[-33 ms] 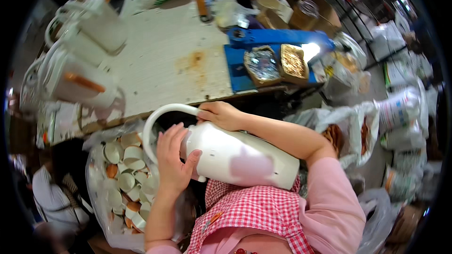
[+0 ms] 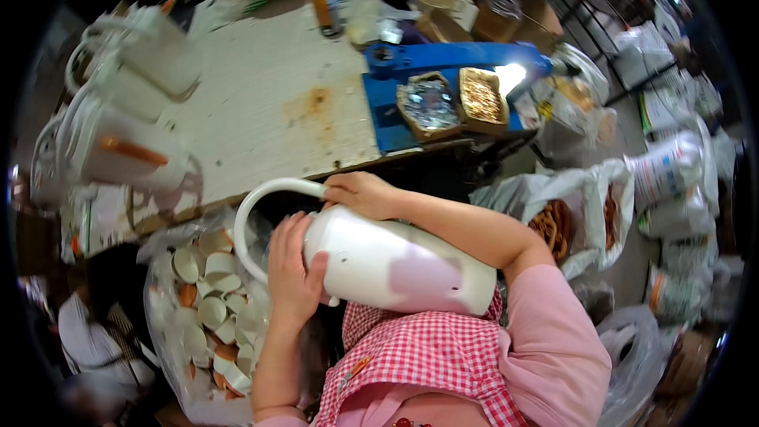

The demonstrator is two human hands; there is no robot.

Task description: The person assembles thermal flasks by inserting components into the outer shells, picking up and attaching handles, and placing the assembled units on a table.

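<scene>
A white jug point(image 2: 395, 261) with a tall tapered body lies on its side across my lap, against the red checked apron point(image 2: 419, 348). Its white hooped handle point(image 2: 247, 213) points to the left. My left hand point(image 2: 294, 269) is closed round the jug's top end, thumb on the near side and fingers on the far side. Curled fingers of my right hand point(image 2: 360, 192) grip the jug where the hoop meets the top. That forearm lies along the far side of the body. What is under the right fingertips is hidden.
Several white jugs point(image 2: 126, 146) stand on the table's point(image 2: 253, 95) left side. A blue metal fixture point(image 2: 466, 59) at the right edge bears trays of silver point(image 2: 431, 103) and gold point(image 2: 481, 99) pieces. Plastic bags hold white cup-shaped parts point(image 2: 212, 312) and brown curved parts point(image 2: 549, 225).
The surroundings have shifted slightly left and up in the picture. Both hands keep their hold, and the jug has turned or shifted only a little.
</scene>
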